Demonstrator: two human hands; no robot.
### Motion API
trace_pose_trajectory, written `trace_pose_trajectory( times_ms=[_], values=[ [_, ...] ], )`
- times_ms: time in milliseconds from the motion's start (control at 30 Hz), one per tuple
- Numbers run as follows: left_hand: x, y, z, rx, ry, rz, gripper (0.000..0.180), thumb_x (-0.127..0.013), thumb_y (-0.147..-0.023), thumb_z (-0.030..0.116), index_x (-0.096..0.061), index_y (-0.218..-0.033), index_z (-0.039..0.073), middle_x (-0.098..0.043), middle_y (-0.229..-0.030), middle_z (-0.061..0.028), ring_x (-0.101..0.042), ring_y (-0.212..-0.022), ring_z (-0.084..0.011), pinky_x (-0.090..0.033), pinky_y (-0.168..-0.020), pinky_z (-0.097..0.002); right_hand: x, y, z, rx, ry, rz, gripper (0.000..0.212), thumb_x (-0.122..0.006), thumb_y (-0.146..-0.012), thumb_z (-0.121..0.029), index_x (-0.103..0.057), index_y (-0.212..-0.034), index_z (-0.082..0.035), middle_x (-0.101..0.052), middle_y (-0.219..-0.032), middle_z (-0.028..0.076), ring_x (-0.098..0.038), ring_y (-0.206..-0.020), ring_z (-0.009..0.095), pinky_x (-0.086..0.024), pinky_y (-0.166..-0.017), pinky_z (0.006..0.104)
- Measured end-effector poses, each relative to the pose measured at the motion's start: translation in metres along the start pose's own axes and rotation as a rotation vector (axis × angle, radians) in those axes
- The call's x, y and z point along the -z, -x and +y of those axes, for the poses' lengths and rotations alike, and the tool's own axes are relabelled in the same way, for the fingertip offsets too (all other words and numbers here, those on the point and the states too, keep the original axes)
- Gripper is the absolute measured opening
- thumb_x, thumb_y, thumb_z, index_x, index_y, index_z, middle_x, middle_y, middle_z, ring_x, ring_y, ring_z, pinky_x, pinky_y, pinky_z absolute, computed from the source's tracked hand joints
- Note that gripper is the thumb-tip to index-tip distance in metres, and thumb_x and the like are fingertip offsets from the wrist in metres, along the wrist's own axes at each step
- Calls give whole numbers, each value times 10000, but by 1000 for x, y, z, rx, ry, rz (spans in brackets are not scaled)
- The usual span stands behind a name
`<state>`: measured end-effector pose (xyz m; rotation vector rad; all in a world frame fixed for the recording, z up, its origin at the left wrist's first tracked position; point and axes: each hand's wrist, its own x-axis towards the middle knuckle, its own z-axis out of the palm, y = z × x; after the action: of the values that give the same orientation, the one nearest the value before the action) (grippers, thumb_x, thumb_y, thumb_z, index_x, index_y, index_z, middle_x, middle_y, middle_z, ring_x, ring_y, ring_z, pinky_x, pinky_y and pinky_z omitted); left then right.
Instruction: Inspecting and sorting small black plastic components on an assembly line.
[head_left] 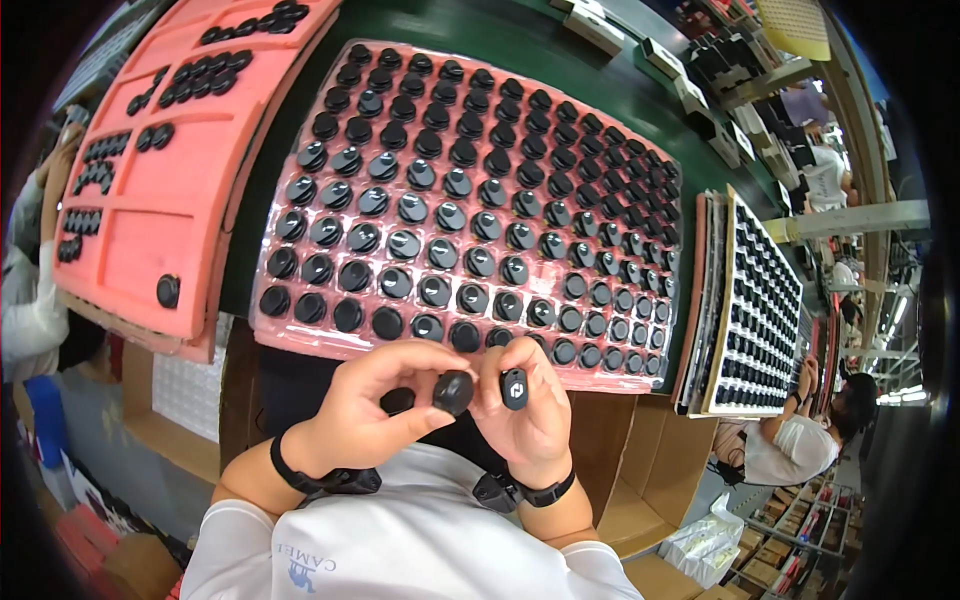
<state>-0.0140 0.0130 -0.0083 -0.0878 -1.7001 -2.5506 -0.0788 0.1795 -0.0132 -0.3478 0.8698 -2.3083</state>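
My left hand (365, 400) is closed, with a black rounded part (453, 393) pinched between thumb and fingers. A second black part (397, 401) shows within the curl of the same hand. Close beside it, my right hand (530, 425) is closed on a black oval piece (514, 388) with a white mark on its face. Both hands are above the near edge of a clear plastic tray (335, 343) over pink material. Rows of black rounded parts (411, 207) fill most of its pockets; a few pockets near the middle hold none.
On the left, a pink foam tray (150, 255) carries black parts in groups. A stack of trays with white inserts (735, 300) stands at the right. Cardboard boxes (640, 480) are below the green work surface (480, 30). Other people (805, 445) work at both sides.
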Motion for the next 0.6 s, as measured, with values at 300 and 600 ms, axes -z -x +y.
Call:
trace_pose_trajectory(
  times_ms=[300,600],
  values=[
    [6,2,-9,-37,-76,-6,388,-717,-811,120,-549,-1131,-21,-579,-1077,-118,-577,-884,-159,-478,-768,-275,-6,-1,-1,167,216,114,314,-505,-963,-308,-494,-1076,-15,-536,-845,85,-482,-746,151,-396,-689,272],
    [4,-4,-3,-334,-544,10,419,-750,-772,130,-579,-1135,9,-605,-1024,-116,-496,-644,-96,-416,-552,-220,-13,-5,-15,354,1057,-2,231,-550,-928,-171,-548,-1058,19,-557,-870,75,-495,-758,151,-407,-681,266]
  ],
)
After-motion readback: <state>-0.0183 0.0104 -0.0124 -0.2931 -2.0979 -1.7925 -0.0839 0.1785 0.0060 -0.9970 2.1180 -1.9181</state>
